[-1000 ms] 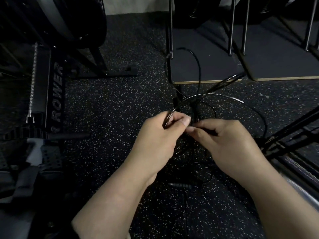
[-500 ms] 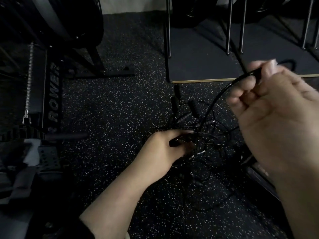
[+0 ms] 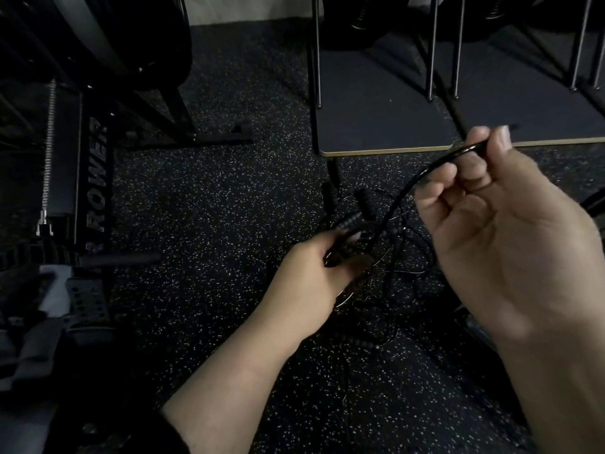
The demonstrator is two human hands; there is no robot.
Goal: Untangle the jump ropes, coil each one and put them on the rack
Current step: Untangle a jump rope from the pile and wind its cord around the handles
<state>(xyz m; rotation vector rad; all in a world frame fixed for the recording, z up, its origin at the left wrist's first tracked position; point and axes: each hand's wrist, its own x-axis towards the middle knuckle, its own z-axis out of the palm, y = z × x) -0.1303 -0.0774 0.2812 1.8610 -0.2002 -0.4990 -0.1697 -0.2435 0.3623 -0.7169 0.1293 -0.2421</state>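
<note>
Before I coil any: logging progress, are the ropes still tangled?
Tangled: jump ropes lie knotted on the floor, right hand lifting one strand.

Left hand low, fingers curled, gripping. Right hand raised, palm toward camera, fingertips pinching.

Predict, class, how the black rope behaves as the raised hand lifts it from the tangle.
Probably floppy: the rope curves down from the right hand. Likely to snag, since it runs into the tangle that the left hand grips.
</note>
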